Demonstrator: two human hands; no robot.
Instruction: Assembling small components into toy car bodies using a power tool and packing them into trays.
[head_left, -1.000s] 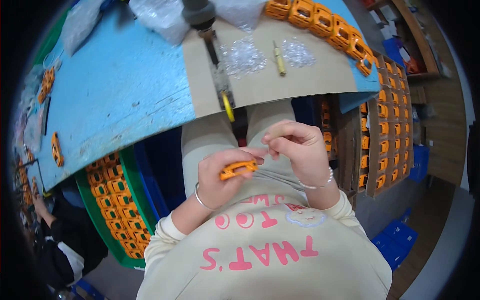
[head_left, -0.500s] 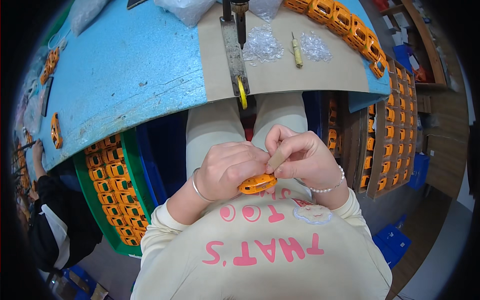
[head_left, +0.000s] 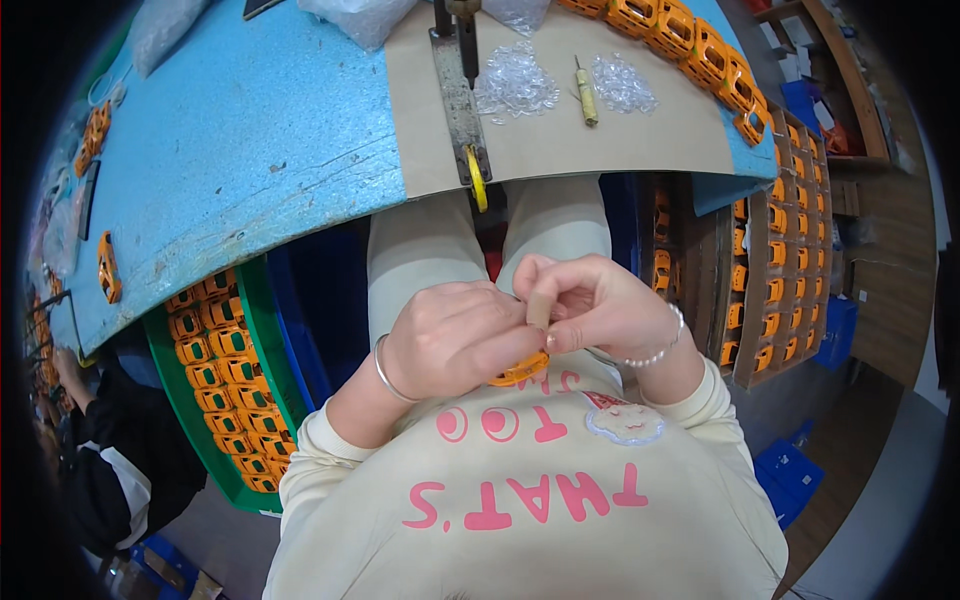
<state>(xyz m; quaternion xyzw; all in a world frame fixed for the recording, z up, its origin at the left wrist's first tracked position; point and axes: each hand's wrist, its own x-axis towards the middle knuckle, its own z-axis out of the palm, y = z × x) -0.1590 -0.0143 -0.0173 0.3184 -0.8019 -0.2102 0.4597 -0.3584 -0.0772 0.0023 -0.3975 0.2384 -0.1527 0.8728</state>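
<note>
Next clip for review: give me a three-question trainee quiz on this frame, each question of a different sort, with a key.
1. True or false: the orange part is held over the lap, away from the blue table.
2. Multiple choice: the green crate beside the person's left knee holds A) clear plastic bits, B) orange parts, C) hand tools.
3. Fill in: the small yellow-handled tool on the brown sheet lies between two piles of ____ plastic bits.

Key
1. True: the left hand and right hand close on it together in front of the chest.
2. B
3. clear
</note>
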